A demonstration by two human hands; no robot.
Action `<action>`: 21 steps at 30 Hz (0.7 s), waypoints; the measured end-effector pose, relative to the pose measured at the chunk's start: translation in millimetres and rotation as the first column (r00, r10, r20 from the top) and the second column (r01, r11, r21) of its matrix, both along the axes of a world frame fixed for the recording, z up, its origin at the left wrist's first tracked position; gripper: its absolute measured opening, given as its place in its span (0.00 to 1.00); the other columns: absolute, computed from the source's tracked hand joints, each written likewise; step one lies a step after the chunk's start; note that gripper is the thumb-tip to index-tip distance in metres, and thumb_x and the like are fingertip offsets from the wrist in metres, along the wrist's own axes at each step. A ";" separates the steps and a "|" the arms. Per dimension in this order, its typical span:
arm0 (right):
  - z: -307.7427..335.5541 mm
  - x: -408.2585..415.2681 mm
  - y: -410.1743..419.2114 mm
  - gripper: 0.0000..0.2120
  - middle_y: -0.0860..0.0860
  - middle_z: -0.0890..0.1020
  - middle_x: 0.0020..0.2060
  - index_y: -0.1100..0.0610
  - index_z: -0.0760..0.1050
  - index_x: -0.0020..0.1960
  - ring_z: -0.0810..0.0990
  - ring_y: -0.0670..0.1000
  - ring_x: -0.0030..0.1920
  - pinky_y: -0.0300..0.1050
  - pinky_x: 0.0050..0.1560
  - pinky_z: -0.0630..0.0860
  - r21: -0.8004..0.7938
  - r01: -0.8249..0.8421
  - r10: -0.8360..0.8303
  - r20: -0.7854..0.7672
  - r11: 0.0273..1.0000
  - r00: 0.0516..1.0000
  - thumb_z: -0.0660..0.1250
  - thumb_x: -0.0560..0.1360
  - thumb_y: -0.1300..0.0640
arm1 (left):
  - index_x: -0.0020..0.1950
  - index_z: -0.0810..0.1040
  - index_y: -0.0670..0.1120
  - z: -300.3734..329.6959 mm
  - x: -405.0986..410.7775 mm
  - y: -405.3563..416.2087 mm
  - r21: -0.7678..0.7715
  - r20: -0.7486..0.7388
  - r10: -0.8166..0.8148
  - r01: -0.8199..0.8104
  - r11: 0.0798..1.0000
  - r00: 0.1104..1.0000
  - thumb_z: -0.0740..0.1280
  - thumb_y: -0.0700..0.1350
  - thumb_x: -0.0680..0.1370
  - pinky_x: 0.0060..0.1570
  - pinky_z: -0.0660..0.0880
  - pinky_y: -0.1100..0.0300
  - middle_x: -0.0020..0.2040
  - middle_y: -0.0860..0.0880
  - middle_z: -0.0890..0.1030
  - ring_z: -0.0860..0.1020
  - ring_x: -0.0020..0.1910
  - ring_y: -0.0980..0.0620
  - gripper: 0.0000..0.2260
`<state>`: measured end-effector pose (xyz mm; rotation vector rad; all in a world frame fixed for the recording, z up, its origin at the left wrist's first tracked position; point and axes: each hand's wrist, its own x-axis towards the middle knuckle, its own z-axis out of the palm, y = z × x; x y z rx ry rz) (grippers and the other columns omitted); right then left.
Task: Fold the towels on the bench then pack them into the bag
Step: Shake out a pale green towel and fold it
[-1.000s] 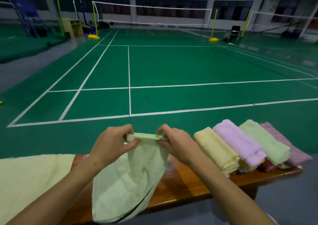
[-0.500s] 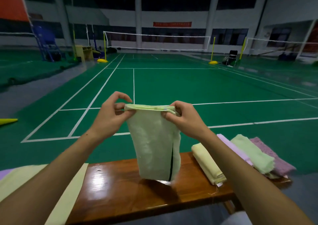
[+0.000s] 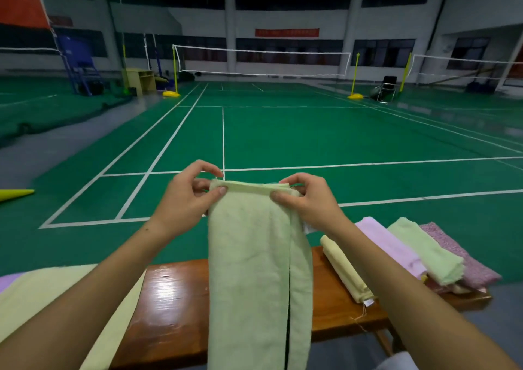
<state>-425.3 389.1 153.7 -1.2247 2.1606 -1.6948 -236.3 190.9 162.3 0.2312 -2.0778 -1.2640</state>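
A pale green towel (image 3: 254,270) hangs in front of me, folded lengthwise into a long strip that falls past the wooden bench (image 3: 175,307). My left hand (image 3: 189,197) pinches its top left corner. At the top right corner, my right hand (image 3: 308,199) pinches the same edge. To the right on the bench lie folded towels: a yellow one (image 3: 343,270), a lilac one (image 3: 387,242), a light green one (image 3: 427,250) and a pink one (image 3: 458,256). An unfolded yellow towel (image 3: 42,293) lies spread at the left. No bag is in view.
Behind the bench stretches a green badminton court with white lines and a net (image 3: 260,61). A strip of lilac cloth (image 3: 8,279) shows at the far left edge. A yellow cone-shaped thing (image 3: 14,194) lies on the floor at the left.
Both hands have lifted the green towel from low over the bench to chest height, and it now hangs straight down as a long strip. The camera has tilted up.
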 end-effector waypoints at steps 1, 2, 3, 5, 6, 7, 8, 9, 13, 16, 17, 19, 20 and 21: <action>-14.4 -8.3 -11.3 0.11 0.54 0.87 0.43 0.55 0.81 0.52 0.84 0.47 0.38 0.43 0.41 0.81 0.054 0.002 -0.002 0.006 0.999 1.000 0.79 0.73 0.58 | 0.54 0.78 0.49 -17.5 -10.5 -11.6 -0.005 0.036 0.029 -0.029 1.000 0.999 0.73 0.36 0.79 0.34 0.76 0.52 0.40 0.34 0.82 0.78 0.34 0.46 0.10; -32.7 -18.2 -24.0 0.10 0.52 0.87 0.44 0.54 0.81 0.53 0.84 0.47 0.39 0.42 0.41 0.80 0.112 0.006 -0.007 0.009 0.994 1.000 0.78 0.74 0.59 | 0.53 0.78 0.50 -37.3 -21.1 -23.3 -0.007 0.075 0.061 -0.061 0.998 0.995 0.73 0.36 0.79 0.33 0.76 0.51 0.38 0.35 0.82 0.77 0.33 0.47 0.10; -51.6 -27.5 -37.3 0.10 0.50 0.85 0.43 0.55 0.81 0.55 0.83 0.46 0.39 0.40 0.41 0.79 0.167 0.009 -0.011 0.010 0.986 1.000 0.77 0.75 0.59 | 0.52 0.78 0.51 -58.1 -31.9 -35.0 -0.007 0.118 0.098 -0.098 0.995 0.988 0.73 0.36 0.79 0.32 0.77 0.50 0.36 0.37 0.82 0.76 0.32 0.47 0.10; -92.1 -43.9 -66.2 0.11 0.47 0.83 0.43 0.55 0.82 0.56 0.81 0.46 0.40 0.40 0.42 0.76 0.266 0.016 -0.017 0.001 0.964 1.000 0.75 0.75 0.59 | 0.50 0.78 0.52 -101.2 -53.3 -54.7 -0.004 0.211 0.176 -0.179 0.984 0.962 0.73 0.37 0.78 0.34 0.79 0.48 0.32 0.45 0.82 0.75 0.30 0.48 0.11; -113.5 -52.5 -81.7 0.11 0.49 0.84 0.45 0.55 0.82 0.56 0.81 0.48 0.43 0.42 0.44 0.75 0.316 0.028 -0.026 -0.011 0.948 1.000 0.75 0.74 0.59 | 0.49 0.78 0.53 -123.5 -64.0 -64.2 -0.011 0.260 0.216 -0.221 0.975 0.941 0.73 0.37 0.78 0.37 0.80 0.46 0.31 0.48 0.81 0.75 0.29 0.48 0.11; -134.2 -59.7 -95.7 0.12 0.51 0.84 0.49 0.55 0.82 0.57 0.82 0.51 0.47 0.43 0.48 0.76 0.369 0.043 -0.038 -0.020 0.929 0.999 0.74 0.74 0.58 | 0.48 0.77 0.53 -144.6 -74.0 -72.4 -0.020 0.310 0.256 -0.262 0.965 0.916 0.73 0.38 0.78 0.39 0.82 0.44 0.32 0.50 0.81 0.76 0.30 0.48 0.10; -154.1 -65.7 -107.9 0.13 0.52 0.84 0.53 0.55 0.82 0.59 0.82 0.52 0.51 0.43 0.50 0.75 0.415 0.056 -0.055 -0.015 0.908 0.998 0.73 0.75 0.58 | 0.48 0.77 0.54 -163.8 -83.3 -79.0 -0.024 0.353 0.288 -0.299 0.954 0.890 0.72 0.38 0.78 0.40 0.83 0.44 0.33 0.50 0.82 0.77 0.31 0.48 0.10; -172.1 -70.6 -117.5 0.13 0.52 0.84 0.55 0.56 0.81 0.60 0.81 0.53 0.53 0.43 0.51 0.75 0.446 0.068 -0.076 -0.001 0.892 0.997 0.73 0.76 0.58 | 0.48 0.77 0.54 -180.9 -91.0 -84.1 -0.031 0.399 0.312 -0.327 0.944 0.862 0.71 0.39 0.79 0.42 0.82 0.44 0.35 0.50 0.82 0.78 0.33 0.48 0.10; -224.2 -80.6 -131.3 0.17 0.51 0.81 0.60 0.56 0.76 0.67 0.80 0.52 0.58 0.45 0.60 0.75 0.493 0.132 -0.169 0.031 0.860 0.985 0.71 0.78 0.59 | 0.58 0.75 0.53 -225.2 -103.8 -93.2 -0.110 0.559 0.337 -0.335 0.936 0.757 0.68 0.43 0.81 0.44 0.75 0.53 0.42 0.52 0.79 0.78 0.42 0.49 0.08; -239.0 -86.1 -124.9 0.16 0.49 0.81 0.61 0.55 0.75 0.68 0.80 0.49 0.58 0.48 0.63 0.79 0.490 0.164 -0.196 0.013 0.856 0.981 0.69 0.80 0.60 | 0.63 0.72 0.54 -234.3 -97.0 -96.6 -0.115 0.587 0.316 -0.309 0.944 0.746 0.71 0.45 0.80 0.48 0.73 0.55 0.50 0.54 0.80 0.79 0.48 0.50 0.14; -239.3 -86.3 -120.1 0.16 0.48 0.81 0.59 0.54 0.75 0.67 0.81 0.48 0.56 0.50 0.62 0.80 0.480 0.177 -0.207 0.011 0.859 0.978 0.69 0.81 0.59 | 0.62 0.72 0.55 -234.7 -92.8 -97.0 -0.134 0.584 0.319 -0.299 0.945 0.746 0.72 0.46 0.79 0.49 0.75 0.54 0.52 0.55 0.79 0.79 0.50 0.50 0.15; -236.5 -85.3 -107.7 0.15 0.46 0.81 0.55 0.53 0.74 0.66 0.81 0.48 0.54 0.51 0.60 0.80 0.454 0.198 -0.224 0.003 0.869 0.975 0.70 0.81 0.56 | 0.60 0.74 0.56 -234.9 -83.5 -95.4 -0.180 0.587 0.314 -0.258 0.949 0.746 0.73 0.47 0.78 0.52 0.78 0.52 0.53 0.57 0.79 0.80 0.51 0.52 0.14; -233.7 -84.2 -100.4 0.16 0.46 0.81 0.54 0.54 0.74 0.66 0.81 0.48 0.54 0.50 0.61 0.80 0.441 0.203 -0.230 0.008 0.874 0.973 0.71 0.80 0.56 | 0.59 0.74 0.57 -233.7 -79.0 -93.3 -0.193 0.593 0.306 -0.237 0.952 0.745 0.73 0.47 0.78 0.53 0.79 0.50 0.53 0.59 0.79 0.80 0.51 0.54 0.13; -233.4 -84.3 -95.8 0.16 0.47 0.81 0.53 0.55 0.74 0.66 0.81 0.49 0.53 0.49 0.60 0.79 0.422 0.208 -0.237 0.016 0.882 0.971 0.72 0.80 0.57 | 0.58 0.75 0.58 -234.8 -75.6 -93.5 -0.204 0.593 0.302 -0.224 0.953 0.746 0.72 0.46 0.79 0.54 0.80 0.49 0.54 0.59 0.80 0.80 0.50 0.55 0.12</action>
